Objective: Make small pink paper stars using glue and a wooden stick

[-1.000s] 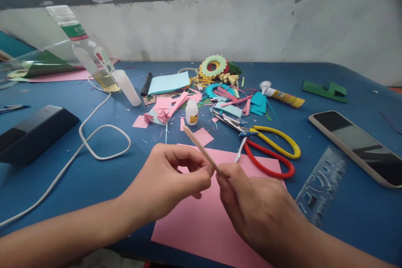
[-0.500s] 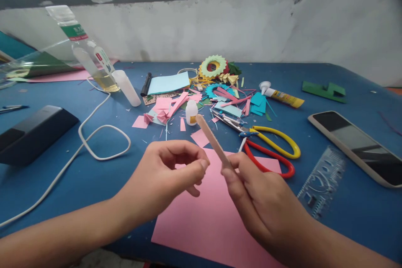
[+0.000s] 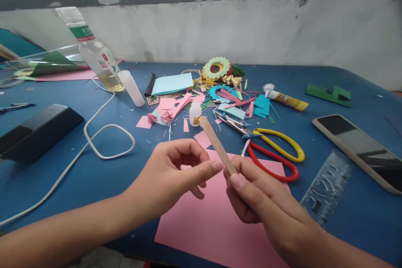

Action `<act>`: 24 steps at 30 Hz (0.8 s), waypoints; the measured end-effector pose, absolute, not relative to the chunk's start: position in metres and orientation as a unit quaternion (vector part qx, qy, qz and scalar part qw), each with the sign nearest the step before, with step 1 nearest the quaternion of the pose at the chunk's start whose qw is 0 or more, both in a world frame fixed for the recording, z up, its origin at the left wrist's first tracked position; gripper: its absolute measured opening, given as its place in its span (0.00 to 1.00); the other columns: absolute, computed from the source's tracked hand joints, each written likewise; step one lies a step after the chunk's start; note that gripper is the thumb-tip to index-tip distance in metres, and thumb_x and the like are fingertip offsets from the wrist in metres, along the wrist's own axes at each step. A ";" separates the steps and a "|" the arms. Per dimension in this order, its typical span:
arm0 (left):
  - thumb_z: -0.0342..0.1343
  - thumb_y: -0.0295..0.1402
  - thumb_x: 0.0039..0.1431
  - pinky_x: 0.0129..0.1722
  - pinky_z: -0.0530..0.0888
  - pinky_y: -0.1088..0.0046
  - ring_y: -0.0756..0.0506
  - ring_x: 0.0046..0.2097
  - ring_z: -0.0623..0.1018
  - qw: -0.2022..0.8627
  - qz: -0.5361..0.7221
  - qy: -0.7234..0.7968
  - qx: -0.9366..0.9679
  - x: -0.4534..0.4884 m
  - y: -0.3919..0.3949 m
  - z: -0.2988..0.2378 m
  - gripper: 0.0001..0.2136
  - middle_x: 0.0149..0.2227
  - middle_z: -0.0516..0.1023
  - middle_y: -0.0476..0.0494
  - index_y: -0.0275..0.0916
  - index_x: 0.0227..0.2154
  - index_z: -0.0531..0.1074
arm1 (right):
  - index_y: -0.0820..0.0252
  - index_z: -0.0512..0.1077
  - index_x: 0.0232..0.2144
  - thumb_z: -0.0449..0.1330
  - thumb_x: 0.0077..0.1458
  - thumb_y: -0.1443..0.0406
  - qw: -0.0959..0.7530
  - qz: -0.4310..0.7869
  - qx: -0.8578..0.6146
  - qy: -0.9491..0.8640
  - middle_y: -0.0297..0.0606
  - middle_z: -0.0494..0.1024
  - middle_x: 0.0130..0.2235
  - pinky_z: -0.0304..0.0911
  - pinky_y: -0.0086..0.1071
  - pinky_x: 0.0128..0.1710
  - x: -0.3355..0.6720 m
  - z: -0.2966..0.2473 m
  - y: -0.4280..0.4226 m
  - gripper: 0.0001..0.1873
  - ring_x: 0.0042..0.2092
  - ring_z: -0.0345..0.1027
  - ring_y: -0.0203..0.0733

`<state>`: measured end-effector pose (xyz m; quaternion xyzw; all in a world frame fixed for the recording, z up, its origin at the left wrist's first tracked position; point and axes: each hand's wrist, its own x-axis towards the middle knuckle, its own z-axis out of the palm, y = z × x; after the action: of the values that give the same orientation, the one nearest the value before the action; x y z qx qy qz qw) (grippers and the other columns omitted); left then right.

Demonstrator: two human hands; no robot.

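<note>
My right hand [image 3: 260,197] pinches the lower end of a flat wooden craft stick [image 3: 216,142] between thumb and fingers. The stick tilts up and to the left, its rounded end in front of a small white glue bottle [image 3: 195,113]. Close by on the left is my left hand [image 3: 185,171], its fingers loosely curled and its thumb stretched toward the stick's lower end. Nothing shows in that hand. Below both hands lies a sheet of pink paper [image 3: 204,230], partly covered by them. Scissors [image 3: 279,146] with yellow and red handles rest at its upper right corner.
Paper scraps [image 3: 182,102] in several colours cover the middle back of the blue table. A tall bottle [image 3: 100,65] and a white tube [image 3: 132,88] stand at the left, near a white cable [image 3: 91,142]. Rightward lie a phone [image 3: 354,146], a clear ruler [image 3: 326,188] and a glue tube [image 3: 289,100].
My right hand has turned, showing more of its thumb and curled fingers, with the stick still in it. My left thumb has stretched further right toward the stick. The view has shifted slightly.
</note>
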<state>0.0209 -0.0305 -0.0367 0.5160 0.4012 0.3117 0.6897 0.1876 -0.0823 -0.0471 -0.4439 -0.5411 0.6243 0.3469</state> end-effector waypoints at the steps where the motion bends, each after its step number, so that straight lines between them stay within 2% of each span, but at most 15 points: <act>1: 0.62 0.34 0.49 0.20 0.74 0.82 0.55 0.20 0.71 0.686 0.309 0.404 0.520 0.021 -0.030 -0.036 0.09 0.20 0.71 0.54 0.35 0.21 0.70 | 0.57 0.56 0.26 0.43 0.62 0.54 0.348 0.613 -0.450 -0.548 0.26 0.55 0.21 0.43 0.27 0.19 0.187 -0.046 -0.083 0.17 0.21 0.45 0.30; 6: 0.57 0.34 0.53 0.22 0.72 0.82 0.54 0.23 0.71 0.645 0.310 0.394 0.577 0.021 -0.031 -0.033 0.09 0.22 0.72 0.52 0.36 0.23 0.73 | 0.56 0.59 0.30 0.40 0.63 0.55 0.332 0.556 -0.466 -0.603 0.27 0.54 0.21 0.44 0.30 0.20 0.185 -0.041 -0.084 0.15 0.21 0.47 0.33; 11: 0.48 0.35 0.60 0.22 0.65 0.83 0.55 0.21 0.67 0.534 0.299 0.374 0.697 0.018 -0.034 -0.033 0.20 0.16 0.67 0.52 0.34 0.13 0.66 | 0.55 0.58 0.29 0.39 0.63 0.58 0.318 0.531 -0.457 -0.638 0.27 0.54 0.21 0.44 0.30 0.20 0.186 -0.041 -0.083 0.14 0.21 0.47 0.33; 13: 0.52 0.35 0.58 0.22 0.65 0.82 0.55 0.22 0.68 0.537 0.302 0.373 0.694 0.018 -0.035 -0.034 0.16 0.18 0.69 0.52 0.35 0.16 0.68 | 0.55 0.57 0.28 0.39 0.63 0.58 0.319 0.523 -0.457 -0.645 0.27 0.54 0.21 0.44 0.30 0.20 0.186 -0.041 -0.083 0.14 0.21 0.47 0.33; 15: 0.57 0.34 0.55 0.24 0.68 0.82 0.54 0.25 0.71 0.559 0.317 0.375 0.668 0.018 -0.036 -0.035 0.06 0.24 0.73 0.51 0.37 0.27 0.73 | 0.55 0.57 0.28 0.39 0.63 0.59 0.315 0.519 -0.464 -0.644 0.26 0.54 0.21 0.44 0.30 0.21 0.186 -0.041 -0.084 0.14 0.21 0.48 0.33; 17: 0.59 0.33 0.53 0.26 0.71 0.82 0.54 0.27 0.73 0.594 0.323 0.368 0.638 0.019 -0.035 -0.036 0.07 0.28 0.75 0.52 0.41 0.36 0.74 | 0.55 0.57 0.28 0.39 0.63 0.60 0.306 0.516 -0.467 -0.650 0.26 0.54 0.21 0.45 0.30 0.21 0.186 -0.040 -0.085 0.13 0.21 0.48 0.33; 18: 0.59 0.32 0.53 0.27 0.71 0.82 0.54 0.27 0.73 0.611 0.322 0.360 0.626 0.019 -0.035 -0.036 0.08 0.28 0.75 0.52 0.42 0.38 0.75 | 0.55 0.57 0.28 0.39 0.63 0.60 0.301 0.510 -0.468 -0.655 0.26 0.54 0.21 0.45 0.30 0.21 0.186 -0.040 -0.085 0.13 0.21 0.48 0.33; 24: 0.58 0.27 0.53 0.24 0.73 0.86 0.55 0.26 0.73 0.663 0.321 0.327 0.592 0.021 -0.031 -0.037 0.04 0.26 0.75 0.52 0.39 0.29 0.78 | 0.56 0.61 0.30 0.40 0.62 0.65 0.236 0.432 -0.419 -0.763 0.28 0.61 0.23 0.51 0.28 0.23 0.193 -0.041 -0.075 0.12 0.23 0.55 0.32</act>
<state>0.0212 -0.0313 -0.0367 0.5922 0.3269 0.3212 0.6628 0.1933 -0.0755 -0.0410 -0.4190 -0.7630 0.4319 0.2361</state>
